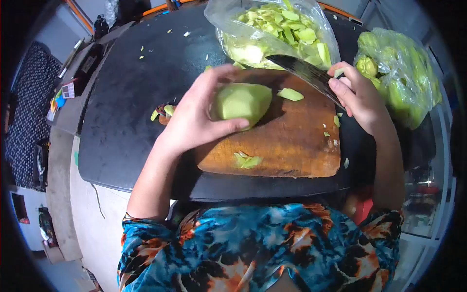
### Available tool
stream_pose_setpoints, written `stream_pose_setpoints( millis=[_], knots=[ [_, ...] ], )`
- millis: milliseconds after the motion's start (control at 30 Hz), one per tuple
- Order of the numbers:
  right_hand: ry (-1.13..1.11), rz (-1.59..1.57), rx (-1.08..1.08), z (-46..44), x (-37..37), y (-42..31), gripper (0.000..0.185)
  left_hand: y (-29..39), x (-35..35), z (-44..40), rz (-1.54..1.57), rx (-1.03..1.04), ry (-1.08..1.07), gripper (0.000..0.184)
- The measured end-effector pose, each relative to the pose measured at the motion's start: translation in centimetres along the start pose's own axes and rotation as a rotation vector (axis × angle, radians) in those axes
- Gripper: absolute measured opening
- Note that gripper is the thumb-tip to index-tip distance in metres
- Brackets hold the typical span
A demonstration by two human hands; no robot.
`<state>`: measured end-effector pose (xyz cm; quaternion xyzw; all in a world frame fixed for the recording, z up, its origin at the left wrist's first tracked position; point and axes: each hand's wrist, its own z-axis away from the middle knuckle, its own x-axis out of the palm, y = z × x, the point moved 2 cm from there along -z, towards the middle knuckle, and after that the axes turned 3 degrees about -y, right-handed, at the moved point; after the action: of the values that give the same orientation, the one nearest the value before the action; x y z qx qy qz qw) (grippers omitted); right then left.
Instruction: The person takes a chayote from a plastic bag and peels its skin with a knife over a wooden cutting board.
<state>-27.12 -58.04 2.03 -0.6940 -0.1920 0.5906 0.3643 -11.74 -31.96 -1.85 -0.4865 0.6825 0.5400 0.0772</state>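
My left hand [202,107] is wrapped round a peeled pale green vegetable [243,103] over the left part of a wooden cutting board [292,141]. My right hand [355,92] grips a large dark-bladed knife [306,73], its tip pointing up and left above the board's far edge. A small pale bit shows between the right fingers. One cut slice [291,94] lies on the board between the vegetable and the knife. Thin green scraps [247,160] rest near the board's front edge.
An open clear bag [282,29] full of green slices stands behind the board. Another clear bag [399,73] with whole green vegetables sits at the right. The black table [131,117] has scattered scraps, and more pieces [165,112] lie left of the board.
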Motion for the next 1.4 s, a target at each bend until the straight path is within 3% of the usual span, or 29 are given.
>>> stream_pose_setpoints(
  millis=[100, 167, 267, 433, 533, 600, 800, 1000, 1100, 1300, 1400],
  knots=[
    [-0.030, -0.016, 0.025, 1.0, 0.4, -0.3, 0.030, -0.4, -0.7, 0.3, 0.045, -0.155, 0.036, 0.078],
    [0.006, 0.040, -0.013, 1.7, 0.6, -0.5, 0.034, -0.8, -1.0, 0.3, 0.139, -0.354, -0.135, 0.078],
    [0.019, 0.048, -0.032, 2.2, 0.9, 0.2, 0.035, -0.4, -0.3, 0.4, 0.145, -0.393, -0.261, 0.079],
    [0.164, 0.042, -0.191, 2.5, 1.9, 1.1, 0.031, 1.2, 0.4, 0.3, 0.038, -0.287, -0.226, 0.079],
    [0.116, 0.097, -0.043, 2.9, 1.4, 0.1, 0.029, 1.4, 0.8, 0.4, 0.020, -0.146, -0.196, 0.074],
    [0.138, 0.099, -0.104, 3.3, 1.5, -0.1, 0.028, 1.4, 1.1, 0.5, -0.064, -0.010, -0.153, 0.068],
    [0.223, 0.042, -0.198, 5.2, 2.5, -1.8, 0.024, 2.6, 1.7, 0.5, -0.141, 0.133, -0.199, 0.073],
    [0.236, 0.013, -0.184, 7.0, 4.5, -1.6, 0.023, 2.8, 3.1, 1.1, -0.130, -0.142, -0.178, 0.085],
    [0.149, -0.116, -0.161, 8.8, 6.0, -2.6, 0.020, 2.9, 4.0, 1.3, -0.228, 0.010, -0.088, 0.088],
    [0.252, 0.199, -0.478, 10.2, 8.4, -4.1, 0.040, 3.3, 4.7, 1.5, -0.283, 0.137, -0.008, 0.058],
    [0.221, 0.311, -0.387, 10.4, 9.3, -4.4, 0.041, 3.9, 4.8, 1.7, -0.276, 0.067, 0.029, 0.044]
  ],
)
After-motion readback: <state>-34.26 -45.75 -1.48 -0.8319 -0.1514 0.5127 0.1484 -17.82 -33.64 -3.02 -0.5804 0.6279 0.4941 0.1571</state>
